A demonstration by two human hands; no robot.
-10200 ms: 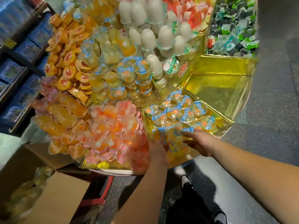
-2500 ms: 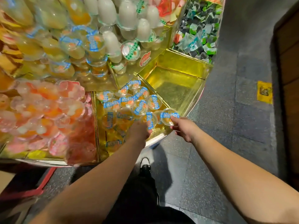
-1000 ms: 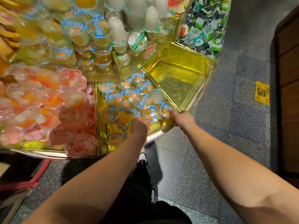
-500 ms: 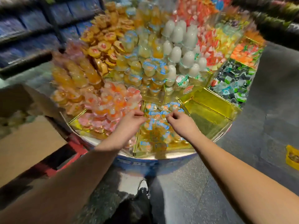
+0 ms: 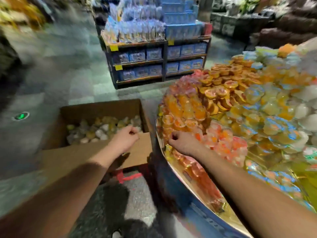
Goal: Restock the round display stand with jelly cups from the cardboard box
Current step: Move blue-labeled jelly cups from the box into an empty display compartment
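1. Grey stone floor (image 5: 56, 69) runs back to a dark shelf unit (image 5: 155, 60) stacked with blue boxes and bags; the whole view is smeared with motion blur.

2. At lower left sits the cardboard box (image 5: 103, 107), flaps open, with a heap of pale and yellowish jelly cups (image 5: 103, 128) inside — too blurred to tell one from another.

3. The left hand (image 5: 126, 140) hovers over the box's near flap, at the edge of the cups. Its grip is a loose fist, fingers curled under; nothing can be seen in it, though the blur and the angle hide the inside of the fingers.

4. To the right stands the round display stand (image 5: 197, 208), its blue side and gold rim curving past the box, just beside it.

5. On the stand, the cups lie heaped in wedges: orange ones (image 5: 187, 107) at the near left, flat orange-lidded ones (image 5: 223, 86) behind, pink and red ones (image 5: 226, 143) in front, clear blue-lidded ones (image 5: 274, 127) further right.

6. The right hand (image 5: 184, 143) rests at the stand's rim against the pink and orange cups. Its fingers are curled too — whether they pinch a cup or only touch the heap, I cannot tell.

7. Both forearms are bare. A dark trouser leg and a shoe (image 5: 116, 234) show at the bottom edge.
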